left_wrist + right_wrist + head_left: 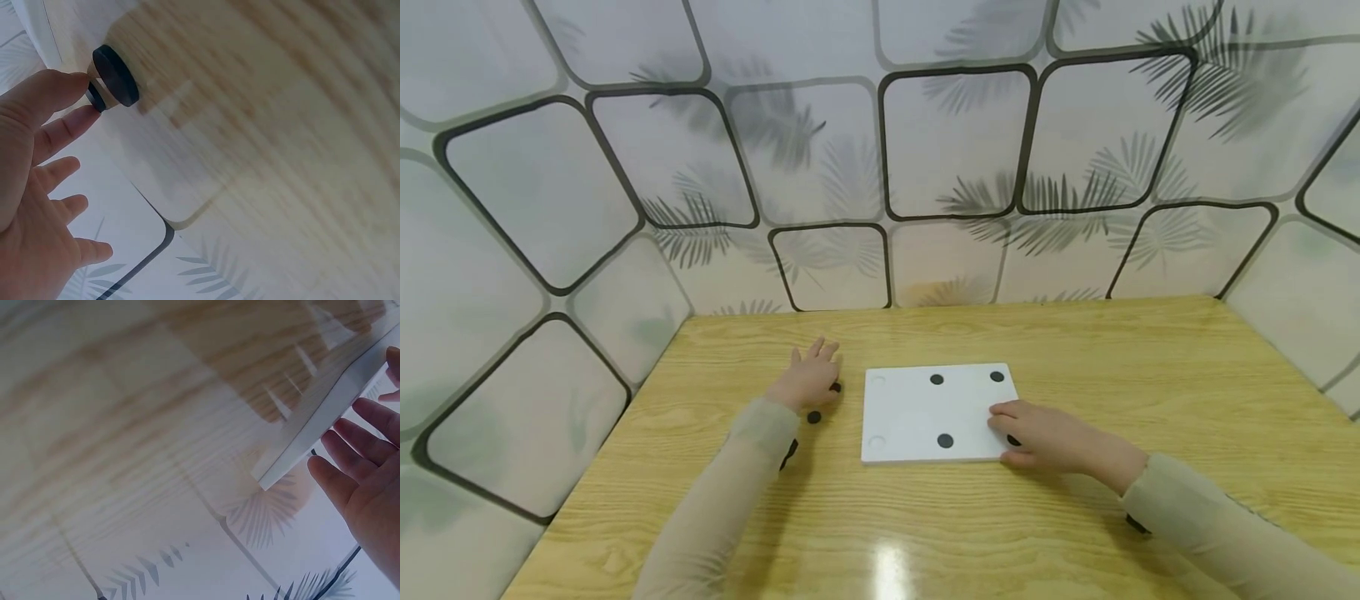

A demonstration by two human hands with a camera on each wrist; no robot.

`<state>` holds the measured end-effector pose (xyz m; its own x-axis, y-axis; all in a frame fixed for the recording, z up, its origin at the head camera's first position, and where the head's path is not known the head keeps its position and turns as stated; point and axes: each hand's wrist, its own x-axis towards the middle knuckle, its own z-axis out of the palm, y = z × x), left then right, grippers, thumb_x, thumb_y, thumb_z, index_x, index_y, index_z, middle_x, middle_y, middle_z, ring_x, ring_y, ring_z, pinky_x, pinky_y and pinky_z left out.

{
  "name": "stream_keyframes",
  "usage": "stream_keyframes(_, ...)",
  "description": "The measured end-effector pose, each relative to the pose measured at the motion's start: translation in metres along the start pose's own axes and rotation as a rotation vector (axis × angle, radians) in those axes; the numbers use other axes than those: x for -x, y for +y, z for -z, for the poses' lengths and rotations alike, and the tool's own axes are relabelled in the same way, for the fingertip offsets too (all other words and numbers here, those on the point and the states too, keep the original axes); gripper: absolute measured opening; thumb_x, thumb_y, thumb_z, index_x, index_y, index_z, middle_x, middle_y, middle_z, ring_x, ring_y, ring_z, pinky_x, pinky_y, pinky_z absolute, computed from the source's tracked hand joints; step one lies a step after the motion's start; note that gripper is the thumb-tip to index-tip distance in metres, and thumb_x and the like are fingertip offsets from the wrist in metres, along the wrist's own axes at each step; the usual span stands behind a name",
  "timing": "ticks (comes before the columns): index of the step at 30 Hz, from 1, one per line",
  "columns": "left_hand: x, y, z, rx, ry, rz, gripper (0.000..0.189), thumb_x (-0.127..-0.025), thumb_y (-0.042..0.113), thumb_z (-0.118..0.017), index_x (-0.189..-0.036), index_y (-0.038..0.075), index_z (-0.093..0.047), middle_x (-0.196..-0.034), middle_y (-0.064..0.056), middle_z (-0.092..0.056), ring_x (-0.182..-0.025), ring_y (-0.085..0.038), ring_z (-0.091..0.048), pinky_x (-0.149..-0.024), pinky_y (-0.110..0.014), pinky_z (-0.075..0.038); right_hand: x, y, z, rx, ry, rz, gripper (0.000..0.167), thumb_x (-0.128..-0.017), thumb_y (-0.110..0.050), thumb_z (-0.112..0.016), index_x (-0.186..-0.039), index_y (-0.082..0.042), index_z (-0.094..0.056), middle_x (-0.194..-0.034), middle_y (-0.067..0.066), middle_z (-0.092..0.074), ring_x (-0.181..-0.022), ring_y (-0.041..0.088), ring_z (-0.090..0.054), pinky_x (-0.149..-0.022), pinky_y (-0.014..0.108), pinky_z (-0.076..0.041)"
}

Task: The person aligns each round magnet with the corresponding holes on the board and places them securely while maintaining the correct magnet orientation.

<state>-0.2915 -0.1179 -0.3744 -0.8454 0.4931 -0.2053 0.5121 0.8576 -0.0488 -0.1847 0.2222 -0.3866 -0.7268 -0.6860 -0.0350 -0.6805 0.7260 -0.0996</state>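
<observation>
My left hand pinches a small black disc between thumb and index finger, close over the table; its other fingers spread apart. Another black disc lies just on the near side of this hand. To the right is a flat white board with round recesses. Black discs sit in its middle and right recesses, such as the upper middle disc; the two left recesses hold none. My right hand holds the board's right end, fingers over the edge and thumb by the front corner, partly covering a disc there.
Everything stands on a wood-grain table. A patterned wall with dark outlines and leaf prints rises behind the table and along both sides. A bright light reflection shows on the tabletop near the front.
</observation>
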Motion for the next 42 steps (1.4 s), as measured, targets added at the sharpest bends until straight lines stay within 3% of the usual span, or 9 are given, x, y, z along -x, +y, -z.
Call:
stream_keyframes(6,0.001,0.000,0.001,0.020,-0.008,0.020,0.017,-0.084,0.021,-0.061,-0.082,0.005,-0.063,-0.142,-0.017,-0.021,-0.130,-0.038,-0.006,-0.095,-0.064,-0.013,-0.001,0.001,0.000,0.002,-0.007,0.001,0.045,-0.083,-0.025,-0.061,-0.116,0.003,-0.053,-0.123,0.019,-0.047,-0.113,0.033,-0.044,-0.091,0.044,-0.038)
stream_keyframes(12,0.000,-0.001,-0.001,0.018,-0.026,0.019,0.023,-0.085,0.023,-0.060,-0.067,0.010,-0.056,-0.143,-0.016,-0.017,-0.131,-0.037,-0.004,-0.095,-0.064,-0.012,-0.002,-0.001,0.002,-0.002,-0.021,-0.010,0.045,-0.083,-0.025,-0.060,-0.117,0.003,-0.053,-0.123,0.018,-0.047,-0.113,0.033,-0.044,-0.091,0.044,-0.038)
stream_keyframes(22,0.006,0.004,0.001,0.006,0.022,-0.069,0.024,-0.083,0.019,-0.062,-0.063,0.013,-0.052,-0.143,-0.018,-0.015,-0.130,-0.040,-0.004,-0.093,-0.065,-0.014,-0.002,-0.003,0.001,-0.010,-0.026,-0.024,0.046,-0.083,-0.026,-0.061,-0.117,0.003,-0.052,-0.124,0.018,-0.047,-0.113,0.032,-0.044,-0.091,0.044,-0.038)
stream_keyframes(30,0.013,0.016,0.009,0.007,0.026,-0.122,0.021,-0.083,0.017,-0.061,-0.065,0.014,-0.052,-0.144,-0.016,-0.016,-0.130,-0.039,-0.004,-0.092,-0.067,-0.013,-0.001,-0.003,0.004,-0.027,-0.025,-0.026,0.046,-0.083,-0.026,-0.061,-0.117,0.003,-0.052,-0.124,0.018,-0.046,-0.113,0.033,-0.043,-0.090,0.045,-0.038)
stream_keyframes(42,0.028,0.038,0.006,-0.029,0.053,-0.226,0.023,-0.079,0.021,-0.065,-0.062,0.016,-0.051,-0.144,-0.012,-0.018,-0.131,-0.035,-0.004,-0.092,-0.066,-0.016,0.000,-0.001,-0.001,-0.020,-0.012,-0.021,0.047,-0.083,-0.026,-0.061,-0.117,0.003,-0.052,-0.124,0.019,-0.046,-0.113,0.033,-0.043,-0.090,0.045,-0.038)
